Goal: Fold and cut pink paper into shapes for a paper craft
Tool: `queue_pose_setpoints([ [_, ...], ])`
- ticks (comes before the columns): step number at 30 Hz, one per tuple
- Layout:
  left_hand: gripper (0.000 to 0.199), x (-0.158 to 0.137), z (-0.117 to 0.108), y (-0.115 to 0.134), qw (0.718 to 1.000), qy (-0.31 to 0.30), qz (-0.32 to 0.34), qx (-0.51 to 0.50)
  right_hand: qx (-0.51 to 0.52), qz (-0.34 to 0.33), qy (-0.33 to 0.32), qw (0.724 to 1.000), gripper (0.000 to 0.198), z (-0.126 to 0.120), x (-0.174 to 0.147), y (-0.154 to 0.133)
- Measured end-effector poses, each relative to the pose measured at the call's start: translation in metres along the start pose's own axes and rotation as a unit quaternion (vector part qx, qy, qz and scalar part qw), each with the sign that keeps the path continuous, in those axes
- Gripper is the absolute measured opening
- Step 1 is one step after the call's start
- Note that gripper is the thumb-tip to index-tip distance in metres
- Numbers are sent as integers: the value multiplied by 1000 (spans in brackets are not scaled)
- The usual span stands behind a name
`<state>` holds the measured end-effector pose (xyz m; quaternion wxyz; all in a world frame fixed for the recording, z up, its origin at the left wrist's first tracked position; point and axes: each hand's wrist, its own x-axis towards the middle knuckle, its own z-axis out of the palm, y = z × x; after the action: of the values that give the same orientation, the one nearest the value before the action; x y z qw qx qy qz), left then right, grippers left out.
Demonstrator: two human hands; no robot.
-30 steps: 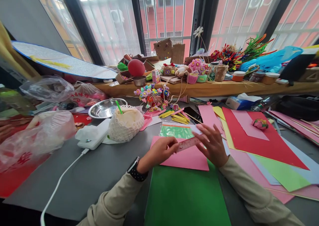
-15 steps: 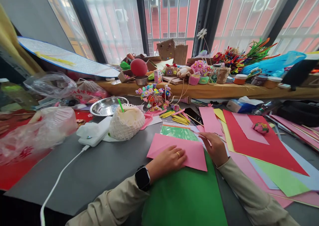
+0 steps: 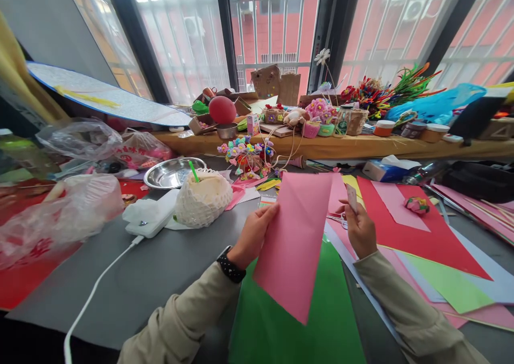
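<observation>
My left hand [image 3: 257,233] pinches the left edge of a pink sheet of paper [image 3: 295,246], which is lifted and tilted upright. A faint crease shows near the top of the sheet. Under it lies a large green sheet [image 3: 337,321]. To the right of the pink sheet, my right hand [image 3: 360,233] is closed on a small pale flat object [image 3: 352,198] that sticks up from the fingers; its kind is unclear. Just left of that hand, metal scissors [image 3: 344,222] are partly hidden behind the fingers.
Red card [image 3: 450,246] and light green paper [image 3: 445,283] lie at the right. A coconut in white foam net [image 3: 204,201], a steel plate [image 3: 166,174] and a white charger with a cable [image 3: 150,219] are at the left. Craft flowers [image 3: 249,155] stand behind.
My left hand has raised the pink sheet off the table and turned it upright. The right hand has moved slightly right and up, with the pale object now showing in it.
</observation>
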<state>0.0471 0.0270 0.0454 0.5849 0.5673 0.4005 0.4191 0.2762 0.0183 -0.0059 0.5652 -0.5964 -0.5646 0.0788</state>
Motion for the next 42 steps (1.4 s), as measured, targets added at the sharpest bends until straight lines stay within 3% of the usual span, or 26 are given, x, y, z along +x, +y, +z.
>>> queue_pose_setpoints([
  [3, 36, 14, -10, -24, 973, -16, 20, 230, -22, -16, -15, 1000, 24, 1, -4, -1],
  [6, 39, 17, -18, -35, 945, -51, 18, 323, -69, -63, -67, 993, 25, 2, -6, -1],
  [12, 35, 11, -25, -28, 952, -86, -62, 285, -166, -192, -140, 957, 29, 8, -9, 1],
  [18, 32, 3, -35, -26, 971, -24, -88, 221, -186, -197, -157, 950, 32, 12, -13, 6],
  [24, 26, -5, -39, -31, 958, -83, -162, 221, -185, -208, -165, 946, 25, 15, -14, 8],
  [30, 23, -5, -38, -29, 950, -85, -168, 248, -160, -262, -184, 934, 16, 15, -17, -1],
  [37, 26, -4, -39, -30, 954, -97, -167, 229, -164, -394, -259, 867, 20, 20, -32, -23],
  [42, 30, -5, -40, -30, 955, -95, -151, 237, -205, -389, -265, 858, 23, 22, -34, -26],
])
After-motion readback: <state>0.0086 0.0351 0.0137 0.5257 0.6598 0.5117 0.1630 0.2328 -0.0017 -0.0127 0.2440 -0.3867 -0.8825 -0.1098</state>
